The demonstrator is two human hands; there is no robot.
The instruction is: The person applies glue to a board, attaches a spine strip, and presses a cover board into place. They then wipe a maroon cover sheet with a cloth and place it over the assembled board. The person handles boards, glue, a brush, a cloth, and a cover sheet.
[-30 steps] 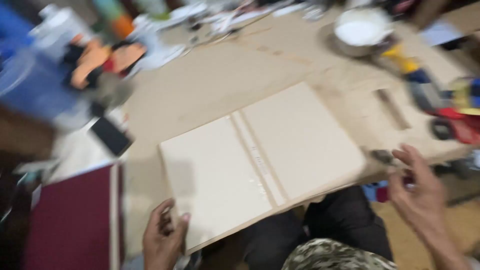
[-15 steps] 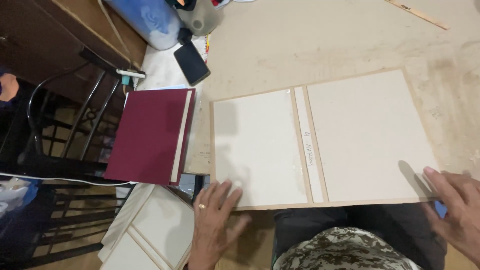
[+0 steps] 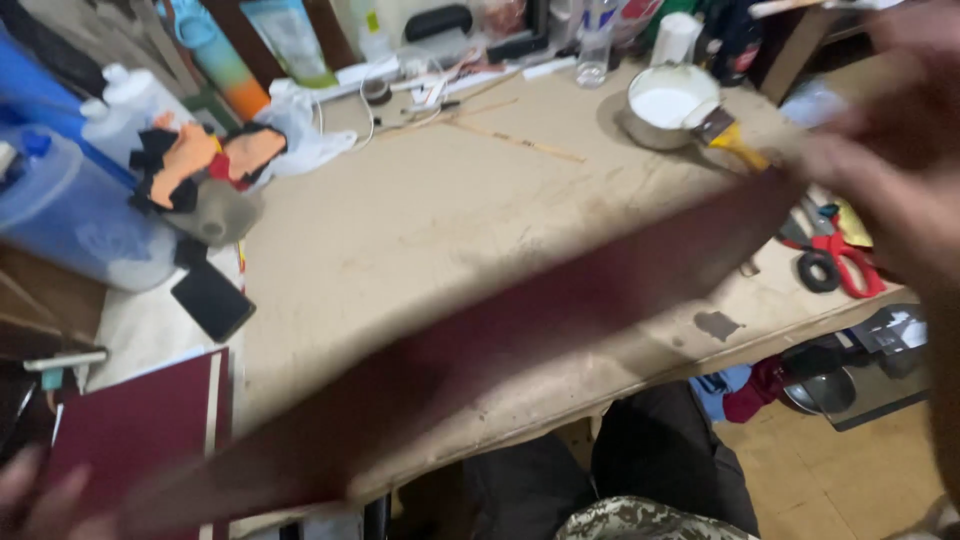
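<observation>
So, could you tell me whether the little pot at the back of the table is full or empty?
Not empty: the pot holds white liquid near its rim, and a brush rests across its edge.

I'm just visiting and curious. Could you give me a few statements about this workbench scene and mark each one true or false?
1. The blurred dark red sheet is held at both ends by the left hand and right hand. True.
2. The round metal pot holds white liquid. True.
3. The scissors have blue handles. False: the handles are red.
4. The black phone lies in the pot. False: it lies flat near the bench's left edge.
</observation>
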